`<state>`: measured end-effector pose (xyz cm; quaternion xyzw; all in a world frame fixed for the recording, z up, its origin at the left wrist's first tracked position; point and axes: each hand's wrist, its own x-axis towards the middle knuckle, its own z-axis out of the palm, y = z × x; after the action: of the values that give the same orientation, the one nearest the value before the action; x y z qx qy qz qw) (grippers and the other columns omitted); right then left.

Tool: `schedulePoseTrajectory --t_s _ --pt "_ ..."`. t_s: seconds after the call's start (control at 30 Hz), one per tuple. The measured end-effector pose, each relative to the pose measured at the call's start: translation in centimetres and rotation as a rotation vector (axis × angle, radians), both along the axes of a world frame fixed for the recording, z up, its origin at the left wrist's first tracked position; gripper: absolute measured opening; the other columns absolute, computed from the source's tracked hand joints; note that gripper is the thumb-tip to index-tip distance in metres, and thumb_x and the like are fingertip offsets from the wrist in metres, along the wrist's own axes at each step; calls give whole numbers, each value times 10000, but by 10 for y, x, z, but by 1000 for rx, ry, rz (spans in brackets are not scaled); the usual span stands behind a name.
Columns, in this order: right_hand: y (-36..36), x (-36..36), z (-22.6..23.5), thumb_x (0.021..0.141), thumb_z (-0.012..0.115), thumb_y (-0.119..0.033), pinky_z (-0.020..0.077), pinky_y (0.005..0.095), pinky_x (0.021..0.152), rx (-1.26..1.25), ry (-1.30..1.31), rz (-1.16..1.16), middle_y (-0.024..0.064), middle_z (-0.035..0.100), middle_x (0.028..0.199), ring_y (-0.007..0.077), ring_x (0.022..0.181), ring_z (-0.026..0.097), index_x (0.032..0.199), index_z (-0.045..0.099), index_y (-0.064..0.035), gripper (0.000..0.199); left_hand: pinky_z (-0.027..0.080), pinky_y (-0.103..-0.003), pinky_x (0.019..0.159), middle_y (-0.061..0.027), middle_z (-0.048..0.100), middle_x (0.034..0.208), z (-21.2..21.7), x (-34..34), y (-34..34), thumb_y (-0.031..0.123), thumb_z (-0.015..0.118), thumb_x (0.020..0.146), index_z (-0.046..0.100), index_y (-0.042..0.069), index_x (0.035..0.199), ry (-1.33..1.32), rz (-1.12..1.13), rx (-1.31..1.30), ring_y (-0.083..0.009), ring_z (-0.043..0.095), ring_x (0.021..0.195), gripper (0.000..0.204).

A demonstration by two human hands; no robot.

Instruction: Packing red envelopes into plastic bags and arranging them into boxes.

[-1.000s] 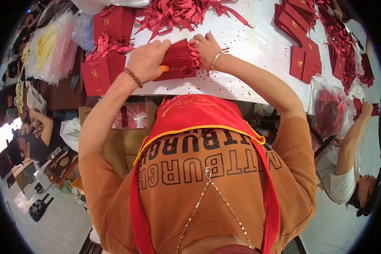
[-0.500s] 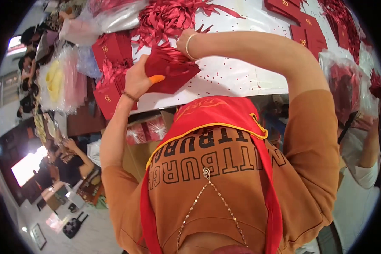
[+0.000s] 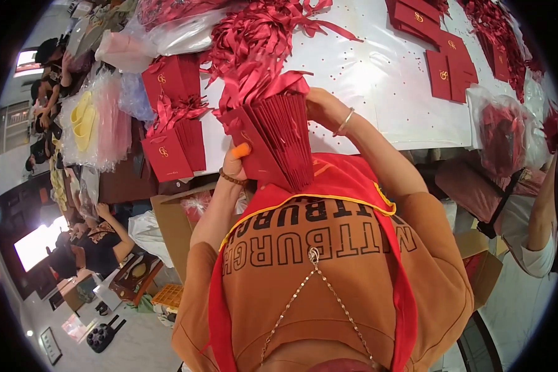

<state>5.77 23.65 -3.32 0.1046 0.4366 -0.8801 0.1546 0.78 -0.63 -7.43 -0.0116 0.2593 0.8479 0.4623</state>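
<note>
A thick stack of dark red paper gift bags [image 3: 281, 141] with satin ribbon handles is held upright between my hands, over the table's near edge and against my apron. My left hand [image 3: 232, 167], an orange cover on its thumb, grips the stack's left face near the bottom; its other fingers are hidden behind. At the upper right side of the stack, my right hand [image 3: 327, 110] presses on the bags, with its fingertips out of sight. Loose red ribbons [image 3: 254, 43] spread over the top of the stack and onto the table beyond.
More red bags [image 3: 169, 152] stand at the left, and others [image 3: 447, 74] lie at the far right. A clear plastic bag [image 3: 505, 133] of red items hangs by the right edge. Small red dots litter the white table [image 3: 378, 93]. An open carton [image 3: 172, 223] sits below.
The stack has come toward me and turned upright, its edges now fanned in view. My right hand has drawn back from the ribbons to the stack's right side; my left hand has moved right.
</note>
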Motion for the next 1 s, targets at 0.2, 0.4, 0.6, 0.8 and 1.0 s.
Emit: schedulePoseTrajectory --t_s 0.2,0.4,0.6,0.8,1.0 --pt "9 10 19 810 582 -247 408 191 625 -33 109 -166 -48 507 824 63 723 492 982 535 -104 229 424 -440 883 -108 520 1137 -2 0 4 113 626 738 430 55 1193 -53 -70 33 -268 521 1027 499" --pt "9 28 51 665 671 -170 377 305 835 931 653 -86 57 421 1139 169 1048 419 1170 441 -116 558 376 -469 924 -127 494 1179 -12 12 7 185 635 744 414 55 1214 -168 -51 90 -291 485 1072 536" --pt "4 28 50 621 661 -167 329 337 916 958 614 0 85 370 1194 215 1123 373 1199 423 -128 627 361 -474 937 -131 475 1203 -10 23 7 181 630 745 400 61 1228 -155 -68 113 -294 472 1087 548" --pt "-4 20 64 652 618 -165 404 274 805 1162 528 47 95 515 990 186 917 514 1112 498 -91 481 382 -464 921 -121 484 1192 3 27 7 156 628 741 396 74 1233 -126 -112 101 -287 483 1076 550" --pt "14 -29 35 755 577 -158 456 272 640 1177 349 -346 74 602 817 157 750 570 945 582 -34 227 408 -422 902 -101 522 1133 -2 28 7 157 673 689 406 69 1219 -14 -105 52 -263 515 1026 600"
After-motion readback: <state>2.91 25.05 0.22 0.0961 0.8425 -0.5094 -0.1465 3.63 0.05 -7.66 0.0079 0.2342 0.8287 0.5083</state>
